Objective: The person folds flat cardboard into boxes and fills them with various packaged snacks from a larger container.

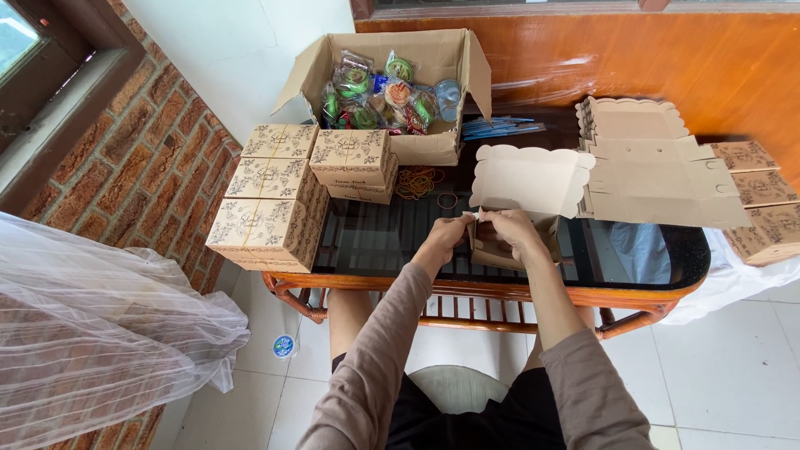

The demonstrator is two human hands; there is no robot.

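Both hands work at a half-folded kraft box (510, 218) near the table's (375, 242) front edge: the left hand (444, 237) pinches a flap, and the right hand (510, 229) grips the box's side. Finished printed boxes (275, 200) are stacked at the left edge, flat blanks (658, 171) lie at the right, and a carton of wrapped sweets (392, 92) stands at the back.

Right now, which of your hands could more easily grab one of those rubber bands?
Probably the left hand: the rubber bands lie just beyond it, while the right hand sits farther over, and both hands pinch the half-folded box.
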